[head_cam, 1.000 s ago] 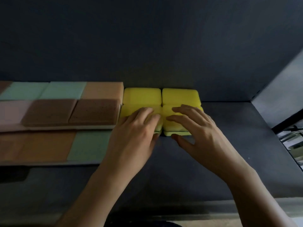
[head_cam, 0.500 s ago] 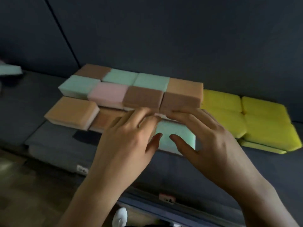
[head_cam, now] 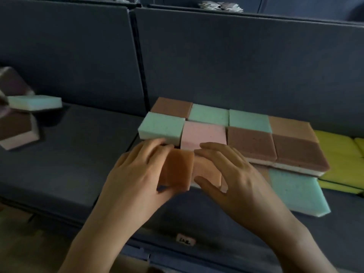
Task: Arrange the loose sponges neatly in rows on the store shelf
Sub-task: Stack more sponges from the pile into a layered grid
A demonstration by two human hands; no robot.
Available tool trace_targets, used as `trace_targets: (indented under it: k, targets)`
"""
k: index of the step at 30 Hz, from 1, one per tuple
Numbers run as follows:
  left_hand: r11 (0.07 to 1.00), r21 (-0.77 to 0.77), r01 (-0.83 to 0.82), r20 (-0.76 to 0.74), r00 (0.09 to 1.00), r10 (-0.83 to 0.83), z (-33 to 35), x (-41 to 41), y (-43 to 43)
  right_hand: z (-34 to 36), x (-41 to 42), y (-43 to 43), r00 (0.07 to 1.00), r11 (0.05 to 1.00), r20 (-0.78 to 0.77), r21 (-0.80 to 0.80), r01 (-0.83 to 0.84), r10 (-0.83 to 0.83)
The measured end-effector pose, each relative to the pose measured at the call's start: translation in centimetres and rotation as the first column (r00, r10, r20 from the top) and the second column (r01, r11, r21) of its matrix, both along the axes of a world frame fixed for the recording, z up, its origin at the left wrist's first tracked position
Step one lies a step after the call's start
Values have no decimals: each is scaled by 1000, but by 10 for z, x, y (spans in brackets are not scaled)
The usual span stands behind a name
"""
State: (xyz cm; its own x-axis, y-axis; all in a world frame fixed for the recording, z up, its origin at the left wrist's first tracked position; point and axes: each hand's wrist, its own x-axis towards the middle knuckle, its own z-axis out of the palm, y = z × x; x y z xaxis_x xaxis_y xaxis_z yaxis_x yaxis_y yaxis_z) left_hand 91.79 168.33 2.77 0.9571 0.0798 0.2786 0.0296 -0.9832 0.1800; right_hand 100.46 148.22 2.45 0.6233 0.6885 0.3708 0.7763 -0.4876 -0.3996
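Note:
Sponges lie in rows on the dark shelf (head_cam: 78, 158): a back row of brown (head_cam: 171, 106), green (head_cam: 208, 114) and orange (head_cam: 289, 127), and a raised second row with green (head_cam: 161, 125), pink (head_cam: 204, 133) and brown (head_cam: 250, 143). In the front row, my left hand (head_cam: 136, 178) grips an orange sponge (head_cam: 178, 168) tilted up on edge, fingers over its top and thumb under it. Beside it, my right hand (head_cam: 234, 180) rests with straight fingers on a second orange sponge (head_cam: 208, 170). A flat green sponge (head_cam: 295, 190) lies to the right.
Yellow sponges (head_cam: 338, 154) sit at the right end of the rows. Loose sponges lie jumbled at the far left: a green one (head_cam: 35, 102) and brown ones (head_cam: 15, 129). A price label (head_cam: 186, 241) hangs on the shelf's front edge. The dark back panel (head_cam: 216, 56) stands behind.
The view swung left from the yellow sponges. Both hands moved left along the front row, from the green sponge to the orange ones; the left hand has tilted one up.

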Motion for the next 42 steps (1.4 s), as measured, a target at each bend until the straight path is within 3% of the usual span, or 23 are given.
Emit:
trace_targets:
  k: [6,10,21,31,42]
  targets:
    - [988,-2,154,-45,987,-154,-13,8,31,-11,-11,30,995,996,-93,-83,19,-27]
    - [976,-31,216,-11,976,-216,-17,10,38,-14,-16,34,986,999,-165,-29,28,-32]
    - [885,-201,420,126,907,-402,-10,25,15,2,-23,-26,967,978,-145,-12,208,-207]
    - [780,-254,572,152,820,-551,5,57,-72,22,-38,-86,922,912,152,-161,378,-355]
    - [801,-95,591,11,806,-592,5,86,-124,13,-19,-153,921,908,117,-161,387,-372]
